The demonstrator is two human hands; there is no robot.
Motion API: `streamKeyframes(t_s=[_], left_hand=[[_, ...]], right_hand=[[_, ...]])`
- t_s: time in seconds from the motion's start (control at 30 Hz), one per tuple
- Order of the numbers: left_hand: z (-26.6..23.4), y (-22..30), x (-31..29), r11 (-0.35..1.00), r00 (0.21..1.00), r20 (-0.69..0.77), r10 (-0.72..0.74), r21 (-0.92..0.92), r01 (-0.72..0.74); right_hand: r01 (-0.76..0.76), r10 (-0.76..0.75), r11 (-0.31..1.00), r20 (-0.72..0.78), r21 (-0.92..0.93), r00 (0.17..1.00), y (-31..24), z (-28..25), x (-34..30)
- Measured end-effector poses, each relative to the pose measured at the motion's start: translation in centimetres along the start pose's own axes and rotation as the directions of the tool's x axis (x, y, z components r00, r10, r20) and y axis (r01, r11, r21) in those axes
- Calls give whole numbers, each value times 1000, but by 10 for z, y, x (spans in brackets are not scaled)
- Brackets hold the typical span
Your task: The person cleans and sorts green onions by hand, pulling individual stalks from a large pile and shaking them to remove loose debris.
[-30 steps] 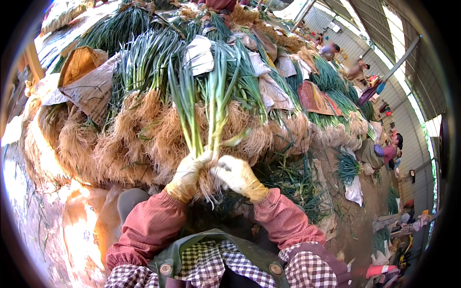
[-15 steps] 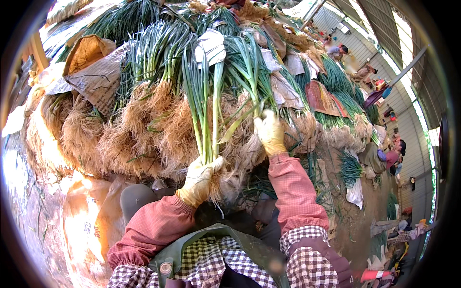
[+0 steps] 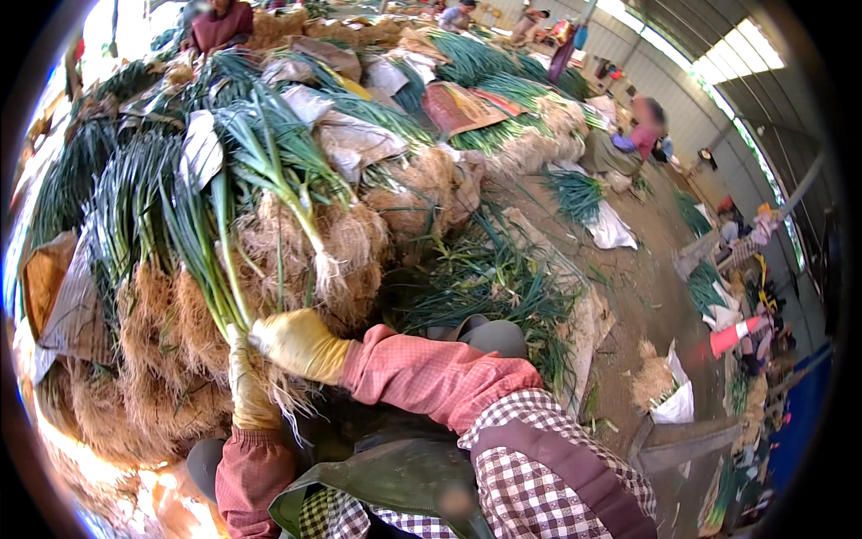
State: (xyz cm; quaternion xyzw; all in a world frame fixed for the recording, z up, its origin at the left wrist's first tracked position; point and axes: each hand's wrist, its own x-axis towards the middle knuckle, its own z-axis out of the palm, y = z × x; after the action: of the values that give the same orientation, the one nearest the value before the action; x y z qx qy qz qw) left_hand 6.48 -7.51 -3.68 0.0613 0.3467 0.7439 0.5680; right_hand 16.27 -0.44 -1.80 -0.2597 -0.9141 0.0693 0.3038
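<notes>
My left hand (image 3: 249, 382), in a yellow glove, is closed around the lower stems of a few long green onions (image 3: 215, 292). Their leaves slant up over the heap, and pale roots (image 3: 285, 395) hang beside the glove. My right hand (image 3: 303, 346), gloved the same way, is curled right against the stem bases beside the left hand. Its fingertips are mostly hidden, so what lies in them cannot be made out. Just behind, a thick green onion (image 3: 305, 220) with a white root end rests on the heap.
A big heap of green onions with tan roots (image 3: 162, 350) fills the left and far side. Loose green leaves (image 3: 494, 287) lie on the ground beside my knee (image 3: 494, 340). Paper sheets (image 3: 359, 144) cover parts of the heap. Other people sit farther off, one in maroon (image 3: 220, 27).
The view has swung to the right. My right hand has come from the heap to the stem bases by my left hand, which still holds the green onions.
</notes>
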Motion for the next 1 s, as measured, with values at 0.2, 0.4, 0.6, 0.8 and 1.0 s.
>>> streamKeyframes(t_s=[0.2, 0.4, 0.6, 0.8, 1.0], left_hand=[[-16, 14, 18, 996, 998, 28, -53, 70, 51], [3, 6, 18, 978, 982, 39, -184, 101, 180], [15, 11, -4, 973, 993, 24, -113, 206, 106], [24, -6, 1, 978, 992, 28, -121, 174, 114], [4, -36, 8, 959, 991, -8, -133, 253, 130]], right_hand=[[429, -429, 903, -32, -12, 903, -26, -29, -15], [47, -235, 966, 789, 254, 567, 68, -57, -107], [-394, 414, 907, 136, -150, 900, 83, -75, 8], [-670, 593, 716, 334, 197, 732, 74, -20, 39], [-616, 527, 427, 371, 662, 764, 47, 1, 8]])
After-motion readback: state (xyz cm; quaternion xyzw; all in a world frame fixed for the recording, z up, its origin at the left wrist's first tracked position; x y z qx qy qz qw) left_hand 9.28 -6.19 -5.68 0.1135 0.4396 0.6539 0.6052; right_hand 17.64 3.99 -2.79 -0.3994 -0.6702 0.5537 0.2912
